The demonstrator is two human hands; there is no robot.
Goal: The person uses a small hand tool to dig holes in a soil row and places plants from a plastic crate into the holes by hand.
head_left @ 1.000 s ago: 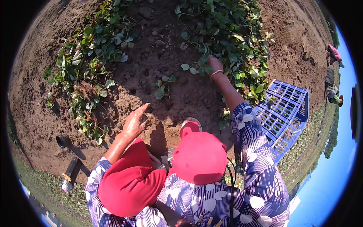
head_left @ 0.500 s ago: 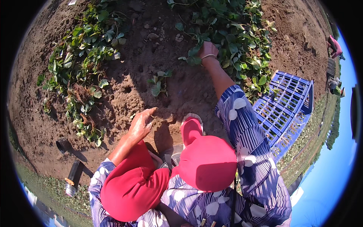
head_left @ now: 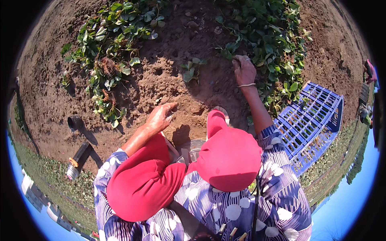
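My left hand (head_left: pixel 161 115) hovers low over the brown soil (head_left: pixel 167 86) in front of my knees. Its index finger points right, the thumb is apart, and nothing shows in it. My right hand (head_left: pixel 244 73), with a thin band at the wrist, is at the left edge of a dense row of leafy green plants (head_left: pixel 261 40). Its fingers are curled, their tips close to a leaf; whether they hold anything is hidden. Between and beyond both hands, a small leafy seedling (head_left: pixel 192 70) stands in the soil.
Loose plants with bare roots (head_left: pixel 108 66) lie in a strip at the left. A blue plastic crate (head_left: pixel 309 120) stands at the right. A small black pot (head_left: pixel 74 122) and a dark box-shaped object (head_left: pixel 82 154) with an orange part lie at the lower left. Other people (head_left: pixel 370 72) are far right.
My right hand has drawn back out of the foliage toward me, its fingers now in sight. My left hand keeps nearly the same pose. The whole view has shifted a little.
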